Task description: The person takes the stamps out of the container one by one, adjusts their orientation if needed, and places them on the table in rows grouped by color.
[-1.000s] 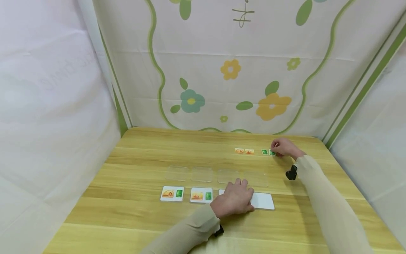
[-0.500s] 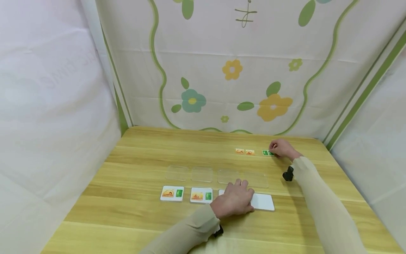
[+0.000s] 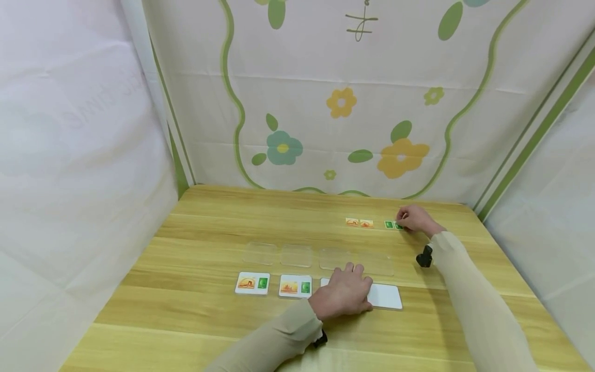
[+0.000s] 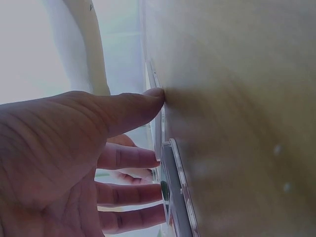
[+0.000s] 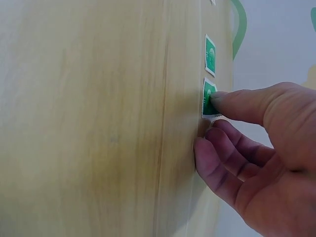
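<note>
My right hand (image 3: 415,218) is at the far right of the table. In the right wrist view its thumb lies on a small green stamp (image 5: 208,99) with a jagged white border, the curled fingertips right at the stamp's near edge. A second green stamp (image 5: 211,55) lies flat beside it. My left hand (image 3: 343,292) rests over blank white cards, its fingers fairly straight; one white card (image 3: 386,296) shows at its right. In the left wrist view, thumb and fingertips touch the edges of the clear-rimmed cards (image 4: 158,128).
Two orange picture stamps (image 3: 351,222) lie left of the green ones. Two white cards (image 3: 252,283), each bearing an orange and a green stamp, sit left of my left hand. Several clear plastic covers (image 3: 296,256) form a row behind the cards. A flowered cloth (image 3: 341,103) hangs behind the table.
The right hand shifts slightly left and then back, its fingertips staying at the outer green stamp. The gap between the two green stamps is a little narrower. The left hand stays in place.
</note>
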Available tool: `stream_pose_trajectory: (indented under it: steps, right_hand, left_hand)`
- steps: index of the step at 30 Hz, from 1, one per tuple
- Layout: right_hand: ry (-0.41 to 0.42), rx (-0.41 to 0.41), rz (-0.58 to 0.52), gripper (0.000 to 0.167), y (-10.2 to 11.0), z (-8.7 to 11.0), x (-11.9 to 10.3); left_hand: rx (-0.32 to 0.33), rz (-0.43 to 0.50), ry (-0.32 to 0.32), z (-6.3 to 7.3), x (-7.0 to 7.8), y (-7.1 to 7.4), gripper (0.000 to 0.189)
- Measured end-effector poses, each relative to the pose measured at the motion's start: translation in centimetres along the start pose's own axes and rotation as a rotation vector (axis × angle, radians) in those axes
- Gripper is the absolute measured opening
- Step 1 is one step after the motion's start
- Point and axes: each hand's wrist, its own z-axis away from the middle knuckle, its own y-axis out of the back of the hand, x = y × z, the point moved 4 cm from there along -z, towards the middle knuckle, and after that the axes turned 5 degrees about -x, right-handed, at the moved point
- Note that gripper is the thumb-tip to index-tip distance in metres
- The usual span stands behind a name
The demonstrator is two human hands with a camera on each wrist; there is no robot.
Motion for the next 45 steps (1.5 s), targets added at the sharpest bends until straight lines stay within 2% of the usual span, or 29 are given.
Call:
stream_pose_trajectory:
  steps: [14, 21, 27, 30, 35, 45]
  right_hand:
    - [-0.037, 0.007, 0.008, 0.014, -0.3, 0.6, -0.3]
    - [-0.019, 0.028, 0.023, 0.014, 0.3, 0.9, -0.6]
    - [0.018, 0.041, -0.051, 0.018, 1.4, 1.3, -1.4]
    - [0.023, 0.022, -0.084, 0.02, 1.5, 1.4, -1.7]
    - [0.016, 0.006, -0.106, 0.019, 1.2, 1.7, -2.0]
    - [0.057, -0.01, -0.118, 0.02, 0.4, 2.4, -2.9]
  left_hand:
    - [0.007, -0.015, -0.009, 0.0, 0.1, -0.1, 0.042]
    - [0.011, -0.007, -0.008, 0.2, 0.2, 0.0, 0.042]
    - [0.005, -0.014, 0.0, 0.3, 0.1, 0.2, 0.043]
    - [0.008, -0.011, 0.002, 0.3, 0.0, 0.2, 0.044]
    - [0.012, -0.006, -0.005, 0.2, -0.1, 0.0, 0.046]
    - [0.019, 0.013, -0.011, 0.2, 0.2, 0.1, 0.044]
